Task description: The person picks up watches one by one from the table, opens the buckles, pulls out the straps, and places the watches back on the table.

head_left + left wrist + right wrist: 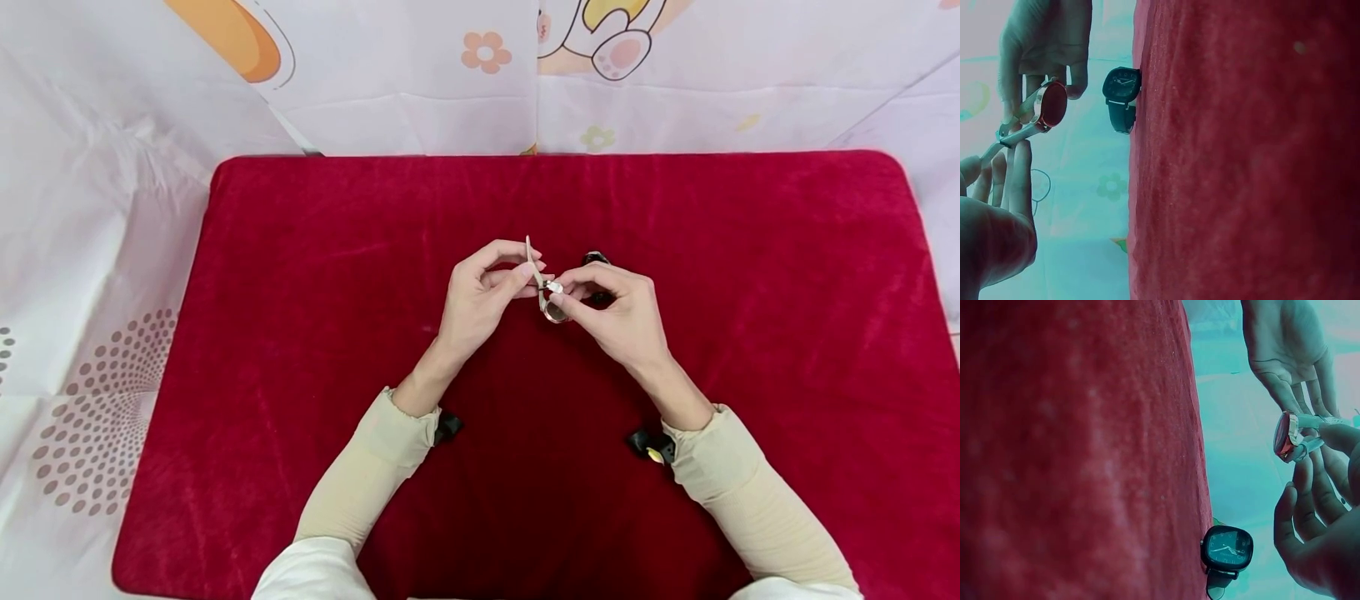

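Both hands hold a wristwatch with a round case and a pale strap, above the middle of the table. My left hand pinches one strap length between thumb and fingers, its free end pointing up. Just to the right, my right hand pinches a small white piece near the strap's buckle part; whether it belongs to the strap I cannot tell. The left wrist view shows the watch's round case hanging between the hands. Beyond the right hand stands a black watch with a rounded square dial, partly hidden in the head view.
A red velvet cloth covers the table. Behind it hangs a pale printed curtain, with another at the left side. Black wrist cameras sit at the sleeve cuffs.
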`<action>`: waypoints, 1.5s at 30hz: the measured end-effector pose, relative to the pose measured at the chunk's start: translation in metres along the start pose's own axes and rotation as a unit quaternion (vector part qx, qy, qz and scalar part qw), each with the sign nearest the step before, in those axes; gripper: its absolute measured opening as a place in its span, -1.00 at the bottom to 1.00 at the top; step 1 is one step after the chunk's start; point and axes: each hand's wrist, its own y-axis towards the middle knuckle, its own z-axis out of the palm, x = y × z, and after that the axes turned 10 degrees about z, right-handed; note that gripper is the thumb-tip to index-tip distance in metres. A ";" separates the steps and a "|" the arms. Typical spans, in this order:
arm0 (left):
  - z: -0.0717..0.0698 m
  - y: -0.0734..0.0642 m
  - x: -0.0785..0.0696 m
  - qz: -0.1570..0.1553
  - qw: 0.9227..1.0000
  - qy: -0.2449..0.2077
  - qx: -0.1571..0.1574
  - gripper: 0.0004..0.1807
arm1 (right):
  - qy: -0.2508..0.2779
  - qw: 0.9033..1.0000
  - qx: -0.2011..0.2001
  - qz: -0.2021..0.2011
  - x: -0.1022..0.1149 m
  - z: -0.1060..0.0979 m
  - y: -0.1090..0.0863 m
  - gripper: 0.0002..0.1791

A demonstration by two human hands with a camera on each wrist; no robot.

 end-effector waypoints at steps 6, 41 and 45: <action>0.000 0.000 -0.001 -0.020 1.000 0.002 0.005 -0.79 | 0.006 1.000 -0.004 -0.004 0.000 0.001 0.001 -0.87; 0.003 -0.001 0.004 -0.019 0.997 0.065 0.042 -0.79 | 0.053 0.998 -0.038 0.018 0.000 -0.004 0.002 -0.90; 0.004 -0.001 0.003 -0.029 0.996 0.071 0.041 -0.78 | 0.055 0.998 -0.034 0.014 0.000 -0.004 0.002 -0.91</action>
